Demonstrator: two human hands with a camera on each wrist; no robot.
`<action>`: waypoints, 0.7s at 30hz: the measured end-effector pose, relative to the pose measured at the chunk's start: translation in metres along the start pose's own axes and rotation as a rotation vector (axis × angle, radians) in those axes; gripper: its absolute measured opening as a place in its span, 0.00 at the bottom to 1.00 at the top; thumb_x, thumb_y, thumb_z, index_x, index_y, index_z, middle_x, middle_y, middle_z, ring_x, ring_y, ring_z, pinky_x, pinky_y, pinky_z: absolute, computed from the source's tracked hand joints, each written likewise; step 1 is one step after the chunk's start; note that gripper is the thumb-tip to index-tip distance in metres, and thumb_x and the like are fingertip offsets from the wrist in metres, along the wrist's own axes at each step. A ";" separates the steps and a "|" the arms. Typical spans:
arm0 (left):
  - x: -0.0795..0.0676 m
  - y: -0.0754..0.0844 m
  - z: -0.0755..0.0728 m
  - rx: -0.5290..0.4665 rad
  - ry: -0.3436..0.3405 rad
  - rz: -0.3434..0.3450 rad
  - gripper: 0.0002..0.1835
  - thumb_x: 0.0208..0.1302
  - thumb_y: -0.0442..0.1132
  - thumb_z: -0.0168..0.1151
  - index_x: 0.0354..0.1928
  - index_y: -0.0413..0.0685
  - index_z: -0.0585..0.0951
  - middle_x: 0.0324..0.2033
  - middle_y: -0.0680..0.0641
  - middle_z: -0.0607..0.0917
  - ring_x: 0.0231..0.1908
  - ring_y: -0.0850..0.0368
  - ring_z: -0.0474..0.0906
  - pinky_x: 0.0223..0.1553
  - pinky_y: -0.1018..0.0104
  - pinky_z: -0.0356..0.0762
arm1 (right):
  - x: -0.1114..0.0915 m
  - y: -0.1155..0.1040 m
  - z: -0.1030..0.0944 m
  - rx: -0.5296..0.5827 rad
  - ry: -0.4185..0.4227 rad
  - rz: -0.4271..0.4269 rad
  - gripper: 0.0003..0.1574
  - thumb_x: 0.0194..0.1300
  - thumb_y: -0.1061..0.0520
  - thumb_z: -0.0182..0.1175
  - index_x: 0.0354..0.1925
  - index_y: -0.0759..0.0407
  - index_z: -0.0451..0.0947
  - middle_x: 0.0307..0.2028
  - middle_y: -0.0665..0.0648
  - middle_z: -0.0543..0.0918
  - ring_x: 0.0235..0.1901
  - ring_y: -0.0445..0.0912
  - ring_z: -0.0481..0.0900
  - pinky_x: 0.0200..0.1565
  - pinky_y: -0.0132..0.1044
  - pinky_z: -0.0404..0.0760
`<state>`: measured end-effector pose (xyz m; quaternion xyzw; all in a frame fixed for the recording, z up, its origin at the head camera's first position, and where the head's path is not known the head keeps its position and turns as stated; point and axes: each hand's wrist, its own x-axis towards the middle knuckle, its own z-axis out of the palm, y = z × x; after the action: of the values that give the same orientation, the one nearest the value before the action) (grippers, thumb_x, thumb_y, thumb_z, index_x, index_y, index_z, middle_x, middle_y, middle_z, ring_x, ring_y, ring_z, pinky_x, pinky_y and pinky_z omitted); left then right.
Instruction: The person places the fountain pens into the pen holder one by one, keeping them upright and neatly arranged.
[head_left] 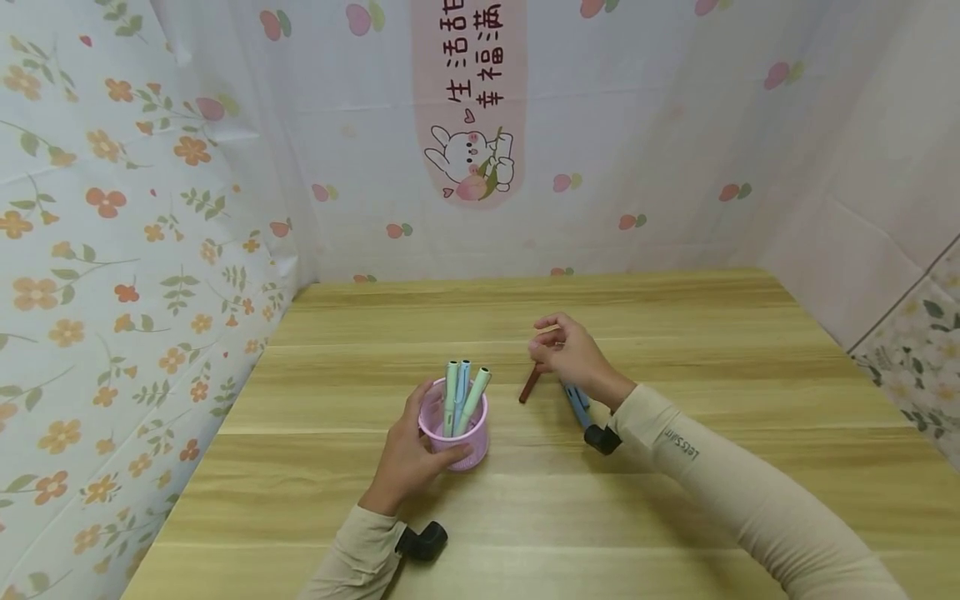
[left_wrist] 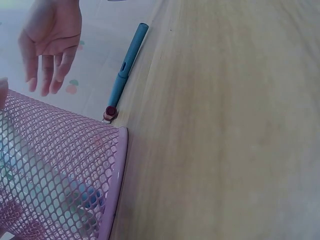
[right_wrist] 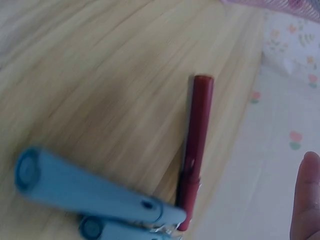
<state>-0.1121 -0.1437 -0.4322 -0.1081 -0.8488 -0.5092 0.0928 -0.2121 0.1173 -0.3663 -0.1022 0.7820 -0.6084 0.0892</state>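
My left hand [head_left: 405, 462] holds a pink mesh pen cup [head_left: 472, 454] upright on the table, fingers and thumb around its sides. Two light green pens [head_left: 451, 400] and a light blue pen [head_left: 462, 383] stand in it. Above the table, to the cup's right, my right hand [head_left: 576, 360] hovers with relaxed fingers and nothing in its grasp. Under it lie a dark red pen [right_wrist: 199, 125] and two blue pens [right_wrist: 95, 185], close together at one end. In the left wrist view, the right hand [left_wrist: 52, 42] hangs apart from the blue pen [left_wrist: 127, 65].
The wood-grain table [head_left: 337, 400] carries the cup and the loose pens. A patterned white cloth [head_left: 637, 125] hangs behind it, and a floral cloth [head_left: 112, 292] borders the left side. Each wrist bears a black camera mount [head_left: 423, 542].
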 end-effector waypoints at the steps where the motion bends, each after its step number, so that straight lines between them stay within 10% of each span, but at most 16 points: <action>1: 0.000 0.000 0.000 -0.002 0.000 0.000 0.56 0.39 0.42 0.82 0.71 0.41 0.59 0.57 0.34 0.76 0.54 0.39 0.75 0.54 0.44 0.71 | 0.001 0.000 -0.002 -0.001 0.000 0.005 0.24 0.71 0.62 0.56 0.61 0.65 0.63 0.50 0.68 0.75 0.49 0.63 0.77 0.50 0.57 0.77; 21: -0.002 -0.002 0.000 0.005 0.002 0.004 0.56 0.40 0.43 0.81 0.71 0.41 0.59 0.57 0.35 0.76 0.54 0.40 0.75 0.53 0.43 0.72 | 0.018 0.034 -0.038 -0.154 0.014 0.133 0.30 0.70 0.58 0.56 0.63 0.70 0.59 0.48 0.67 0.74 0.43 0.62 0.80 0.42 0.49 0.82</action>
<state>-0.1103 -0.1451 -0.4341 -0.1088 -0.8497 -0.5071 0.0950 -0.2412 0.1562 -0.3901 -0.0525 0.8320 -0.5400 0.1158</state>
